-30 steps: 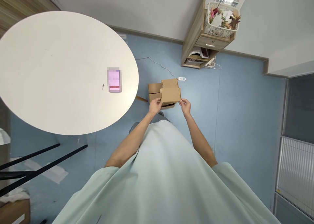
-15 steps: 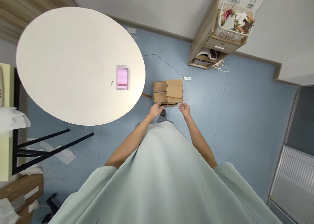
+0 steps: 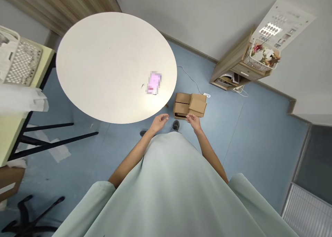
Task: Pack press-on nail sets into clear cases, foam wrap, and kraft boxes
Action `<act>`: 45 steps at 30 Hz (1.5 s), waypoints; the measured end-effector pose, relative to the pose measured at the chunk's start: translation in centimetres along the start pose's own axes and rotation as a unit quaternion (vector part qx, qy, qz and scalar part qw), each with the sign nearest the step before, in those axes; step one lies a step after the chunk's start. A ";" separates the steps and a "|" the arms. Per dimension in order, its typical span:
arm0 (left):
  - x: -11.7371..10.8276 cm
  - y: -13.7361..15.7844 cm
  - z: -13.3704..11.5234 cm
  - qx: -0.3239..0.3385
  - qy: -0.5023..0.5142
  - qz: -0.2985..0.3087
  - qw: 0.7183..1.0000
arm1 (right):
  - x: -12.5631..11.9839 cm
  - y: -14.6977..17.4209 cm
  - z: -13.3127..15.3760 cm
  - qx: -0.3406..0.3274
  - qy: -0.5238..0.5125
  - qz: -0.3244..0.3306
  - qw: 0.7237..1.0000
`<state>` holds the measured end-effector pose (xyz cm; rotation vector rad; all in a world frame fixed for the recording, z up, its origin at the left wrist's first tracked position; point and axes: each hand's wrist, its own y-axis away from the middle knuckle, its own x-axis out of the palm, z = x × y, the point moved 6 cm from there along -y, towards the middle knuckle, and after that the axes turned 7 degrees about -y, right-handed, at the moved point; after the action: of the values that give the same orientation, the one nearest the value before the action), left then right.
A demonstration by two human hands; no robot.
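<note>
Several brown cardboard boxes sit together on the blue floor in front of my feet. One box or flap on the right side lies tilted over the others. A dark gap shows along their near side. My left hand hovers left of the boxes, below the table edge, fingers stretched out and nothing in them. My right hand is at the near right edge of the boxes in the picture, fingers loosely apart and holding nothing; whether it touches the cardboard I cannot tell.
A white round table stands at left with a blurred pink item on it. Behind the boxes lies a white power strip with its cord. A wooden cabinet carries a basket. Black chair legs reach over the floor at lower left.
My view has turned, so table and boxes sit farther right. My left hand has moved away from the boxes to the left; the right hand is now nearer their front edge.
</note>
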<state>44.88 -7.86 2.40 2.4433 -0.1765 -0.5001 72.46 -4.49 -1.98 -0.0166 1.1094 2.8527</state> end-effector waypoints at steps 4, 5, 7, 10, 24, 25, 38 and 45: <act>-4.7 2.5 1.6 0.024 0.043 -0.019 0.999 | 5.9 2.5 2.0 -0.039 0.010 0.032 0.999; -6.1 3.2 2.2 0.026 0.055 -0.025 0.998 | 7.6 3.3 2.4 -0.047 0.016 0.039 0.998; -9.0 4.9 3.6 0.024 0.083 -0.039 0.996 | 11.0 5.2 3.2 -0.063 0.029 0.054 0.996; -13.8 7.6 6.5 0.009 0.127 -0.073 0.989 | 16.4 8.4 4.1 -0.090 0.049 0.077 0.992; -32.2 18.8 19.8 -0.033 0.329 -0.223 0.917 | 44.4 19.0 3.9 -0.107 0.164 0.245 0.949; -33.2 19.4 20.4 -0.033 0.340 -0.234 0.910 | 46.1 19.3 3.9 -0.105 0.169 0.257 0.946; -50.8 21.1 25.8 -0.051 0.304 -0.305 0.901 | 67.6 18.4 4.5 -0.097 0.189 0.362 0.908; -61.9 17.6 27.4 -0.053 0.255 -0.334 0.906 | 77.2 16.2 6.7 -0.107 0.181 0.362 0.908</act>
<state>-22.89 -22.02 12.32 2.3868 0.9068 -0.1172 -5.65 -6.36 10.88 -0.1951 0.9975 3.7562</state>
